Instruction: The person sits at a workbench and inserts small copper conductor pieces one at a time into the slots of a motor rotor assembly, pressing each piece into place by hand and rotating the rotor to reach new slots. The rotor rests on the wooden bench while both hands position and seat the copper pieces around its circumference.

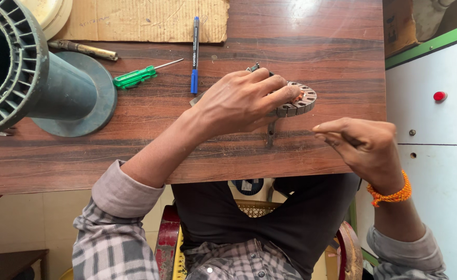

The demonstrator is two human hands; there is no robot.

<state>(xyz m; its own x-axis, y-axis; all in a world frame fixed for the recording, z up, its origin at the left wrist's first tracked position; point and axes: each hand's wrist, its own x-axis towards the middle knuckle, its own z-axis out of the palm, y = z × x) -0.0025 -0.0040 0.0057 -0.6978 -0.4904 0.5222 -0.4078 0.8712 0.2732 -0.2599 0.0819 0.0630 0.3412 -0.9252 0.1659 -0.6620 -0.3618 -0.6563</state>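
Left hand (pixel 244 101) on slotted metal ring (pixel 297 101), brown cardboard sheet (pixel 145 19) beyond

- The person wears a grey-and-white checked shirt with buttons down the front.
- Both sleeves are rolled back, showing plain grey cuff lining.
- An orange beaded thread band circles the right wrist.
- Dark trousers cover the lap.

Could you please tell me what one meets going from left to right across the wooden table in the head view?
Grey finned cylinder on its stand → green screwdriver → blue pen → left hand on the ring-shaped metal stator → right hand.
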